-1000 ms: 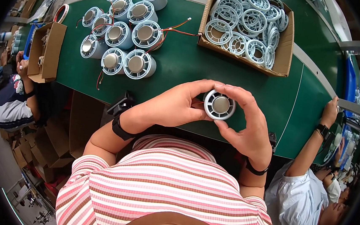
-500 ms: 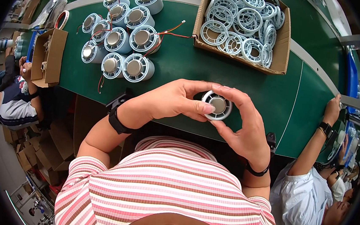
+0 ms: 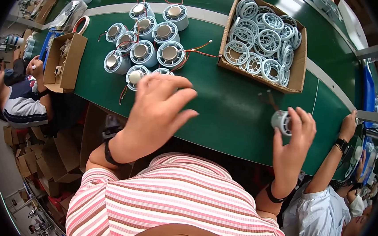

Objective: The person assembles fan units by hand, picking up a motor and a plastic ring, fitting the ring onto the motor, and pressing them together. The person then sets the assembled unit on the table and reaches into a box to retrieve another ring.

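Note:
My left hand (image 3: 158, 109) reaches over the front of a group of light-blue cylinders, its fingers apart and nothing visible in them. Each cylinder, such as this one (image 3: 143, 53), has a silver disc set in a spoked ring on top, and thin red and dark wires come off several. Part of the front row is hidden under my fingers. Out to the right, my right hand (image 3: 296, 135) grips another light-blue wired cylinder (image 3: 281, 121), tilted on its side between thumb and fingers. Its wires point away from me and are blurred.
A cardboard box (image 3: 296, 84) full of loose light-blue spoked rings stands at the back right on the green table (image 3: 224, 121). A smaller carton (image 3: 70, 69) and a tape roll (image 3: 81, 24) are at the left. A co-worker's hand (image 3: 349, 124) rests at the right edge.
My hands have parted. The cylinder I held in both hands has gone right with my right hand, while my left hand has let go and moved left toward the group.

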